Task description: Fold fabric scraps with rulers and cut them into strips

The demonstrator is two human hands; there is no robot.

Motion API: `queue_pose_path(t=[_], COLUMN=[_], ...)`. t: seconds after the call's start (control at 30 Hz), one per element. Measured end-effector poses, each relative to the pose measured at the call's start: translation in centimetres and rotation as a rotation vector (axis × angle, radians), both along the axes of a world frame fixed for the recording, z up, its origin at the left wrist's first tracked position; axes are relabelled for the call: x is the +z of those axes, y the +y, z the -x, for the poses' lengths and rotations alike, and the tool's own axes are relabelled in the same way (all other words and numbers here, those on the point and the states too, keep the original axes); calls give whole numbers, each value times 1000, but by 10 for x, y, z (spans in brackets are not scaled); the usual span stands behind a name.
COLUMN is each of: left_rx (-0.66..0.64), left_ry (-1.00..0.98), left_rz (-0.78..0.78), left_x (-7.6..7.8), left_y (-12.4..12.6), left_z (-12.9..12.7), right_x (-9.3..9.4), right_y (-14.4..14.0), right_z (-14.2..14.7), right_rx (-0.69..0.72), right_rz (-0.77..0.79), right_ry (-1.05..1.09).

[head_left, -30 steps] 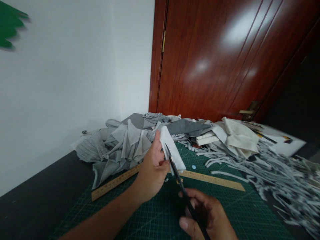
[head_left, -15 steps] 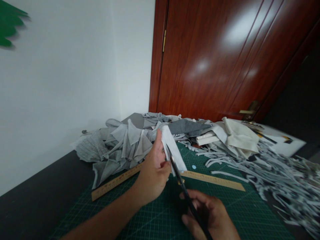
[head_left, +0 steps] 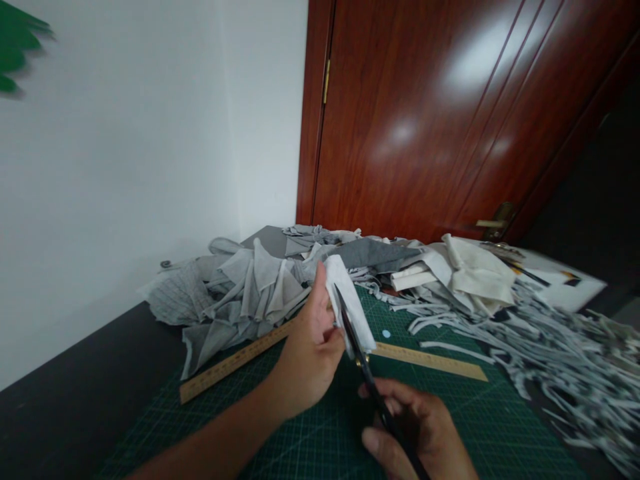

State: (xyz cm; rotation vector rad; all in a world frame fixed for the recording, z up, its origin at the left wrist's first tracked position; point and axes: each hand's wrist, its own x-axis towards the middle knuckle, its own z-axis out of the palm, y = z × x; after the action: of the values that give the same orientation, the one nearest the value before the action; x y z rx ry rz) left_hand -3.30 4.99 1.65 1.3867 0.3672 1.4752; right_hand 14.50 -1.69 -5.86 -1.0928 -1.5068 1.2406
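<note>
My left hand (head_left: 310, 357) pinches a strip of white fabric (head_left: 356, 303) between thumb and fingers, above the green cutting mat (head_left: 240, 427). In my right hand (head_left: 420, 427) is a pair of black scissors (head_left: 377, 400), its fingers wrapped round the handles. The scissor blades lie along the left part of the white fabric, pointing away from me, and look nearly closed. A brass-coloured pivot shows just below the fabric's lower end. One wooden ruler (head_left: 225, 371) lies left of my left hand; another ruler (head_left: 435, 362) lies right of the scissors.
Grey fabric pieces (head_left: 250, 280) are heaped at the back left. Folded cream cloth (head_left: 483, 273) lies at the back right, near a tangle of thin grey fabric strips (head_left: 555, 360). Behind the dark table (head_left: 65, 380) stand a white wall and a reddish-brown door (head_left: 400, 133).
The scissor blades have come closer together and sit further up along the white fabric. The fabric has tilted slightly. Both hands keep their grip, and the view has shifted a little.
</note>
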Motion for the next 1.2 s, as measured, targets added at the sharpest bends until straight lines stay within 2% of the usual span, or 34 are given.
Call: queue_pose_path(t=[0.37, 0.73, 1.03, 1.2], left_rx=[5, -20, -7, 14], left_ry=[-9, 27, 52, -44], left_rz=[26, 4, -5, 65], left_x=[2, -8, -9, -7], left_y=[-2, -4, -3, -5], left_z=[-2, -5, -4, -4], right_x=[8, 12, 3, 4], right_y=[-1, -1, 7, 5], right_z=[4, 4, -7, -3], right_rx=[-29, -25, 46, 1], right_rz=[-22, -11, 19, 19], right_ry=[-46, 31, -104, -89])
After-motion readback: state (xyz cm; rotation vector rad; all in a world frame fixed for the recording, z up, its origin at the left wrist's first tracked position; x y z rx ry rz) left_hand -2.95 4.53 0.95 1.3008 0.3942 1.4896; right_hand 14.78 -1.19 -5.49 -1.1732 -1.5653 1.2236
